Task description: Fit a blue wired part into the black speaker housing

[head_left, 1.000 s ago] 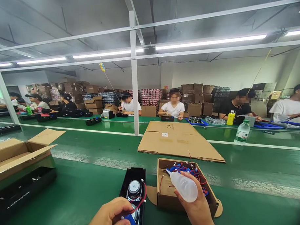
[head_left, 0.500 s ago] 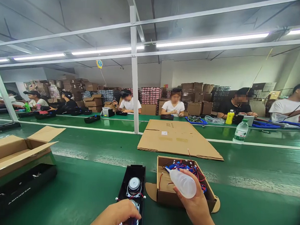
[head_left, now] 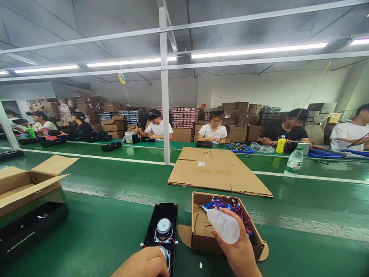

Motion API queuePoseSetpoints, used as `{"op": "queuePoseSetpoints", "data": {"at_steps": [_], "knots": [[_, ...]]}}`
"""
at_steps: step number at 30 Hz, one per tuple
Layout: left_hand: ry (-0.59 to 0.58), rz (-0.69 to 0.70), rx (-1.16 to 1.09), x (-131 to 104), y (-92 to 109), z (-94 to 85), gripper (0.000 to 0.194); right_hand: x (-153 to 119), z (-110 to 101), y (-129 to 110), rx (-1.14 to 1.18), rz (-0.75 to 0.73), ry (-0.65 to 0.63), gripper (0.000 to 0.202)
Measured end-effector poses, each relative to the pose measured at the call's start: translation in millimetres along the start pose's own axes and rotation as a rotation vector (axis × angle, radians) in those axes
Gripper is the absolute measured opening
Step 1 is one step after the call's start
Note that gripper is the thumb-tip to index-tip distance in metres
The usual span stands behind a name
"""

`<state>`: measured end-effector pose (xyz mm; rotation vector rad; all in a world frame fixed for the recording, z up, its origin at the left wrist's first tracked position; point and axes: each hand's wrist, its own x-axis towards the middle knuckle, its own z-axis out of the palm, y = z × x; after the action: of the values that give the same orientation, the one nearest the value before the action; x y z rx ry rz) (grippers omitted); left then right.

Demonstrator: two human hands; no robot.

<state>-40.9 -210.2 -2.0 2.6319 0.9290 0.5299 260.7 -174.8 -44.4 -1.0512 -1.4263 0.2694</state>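
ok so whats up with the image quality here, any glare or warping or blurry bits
Head view: wide-angle warp bends the ceiling rails and post; tube lights blow out white and reflect palely on the green belt; faces across the line are blurred; the left hand and right hand with the squeeze bottle are cropped at the bottom edge.

Left hand (head_left: 143, 266): no longer pinches the blue part seen a second ago; now lies flat over the near speaker in the black housing (head_left: 159, 234).
Red wires (head_left: 159, 242): loop gone, now lying low across the housing.
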Motion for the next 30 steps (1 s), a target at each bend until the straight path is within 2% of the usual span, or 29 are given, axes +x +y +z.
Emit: {"op": "queuePoseSetpoints", "data": {"at_steps": [5, 9, 13, 17, 20, 23, 26, 30], "knots": [[-0.051, -0.036, 0.058, 2, -4, 2.5, 0.027, -1, 0, -3, 0.01, 0.015, 0.007, 0.051], [-0.106, -0.06, 0.079, 3, -6, 3.0, 0.037, -1, 0, -5, 0.019, 0.024, 0.003, 0.052], [-0.097, -0.059, 0.146, 7, -2, 5.0, 0.024, -1, -1, -4, 0.022, 0.005, -0.001, 0.052], [-0.085, -0.028, 0.135, 9, -7, 16.1, 0.014, -1, 0, -3, 0.022, 0.007, 0.006, 0.052], [-0.087, -0.021, 0.14, 12, -13, 27.5, 0.014, -2, 1, -4, 0.013, 0.011, 0.015, 0.051], [-0.136, -0.004, 0.205, 20, -17, 37.6, 0.016, -2, 1, -4, 0.028, 0.006, 0.011, 0.052], [-0.169, 0.048, 0.282, 33, -16, 42.8, 0.003, -1, 2, -5, 0.044, -0.012, 0.017, 0.051], [-0.223, 0.111, 0.222, 48, -13, 33.4, 0.018, 1, 3, -4, 0.028, -0.047, 0.029, 0.049]]}}
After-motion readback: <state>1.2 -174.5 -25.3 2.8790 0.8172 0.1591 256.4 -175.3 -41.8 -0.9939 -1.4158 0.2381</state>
